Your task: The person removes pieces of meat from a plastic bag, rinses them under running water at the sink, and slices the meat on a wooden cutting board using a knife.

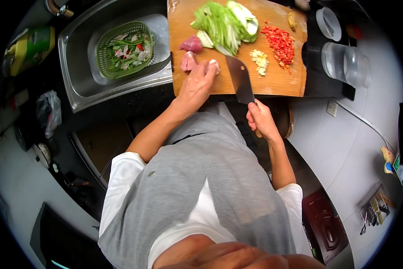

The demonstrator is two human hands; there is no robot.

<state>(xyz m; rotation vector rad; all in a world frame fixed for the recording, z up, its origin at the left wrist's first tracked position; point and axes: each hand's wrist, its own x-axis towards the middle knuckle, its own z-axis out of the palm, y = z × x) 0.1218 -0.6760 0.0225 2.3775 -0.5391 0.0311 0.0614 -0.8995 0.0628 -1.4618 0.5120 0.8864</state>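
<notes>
A right hand (260,119) grips a cleaver (241,80), blade angled toward 11 o'clock; the left hand (196,87) — nearer the meat (188,61) — holds it with bent fingers, at the right's 10 o'clock. Greens (224,27) lie beyond, at the left's 1 o'clock.

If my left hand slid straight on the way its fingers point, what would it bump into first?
Your left hand would probably push the pink meat right by its fingertips first. Past that come the green slices, though depth is hard to judge from above.
</notes>
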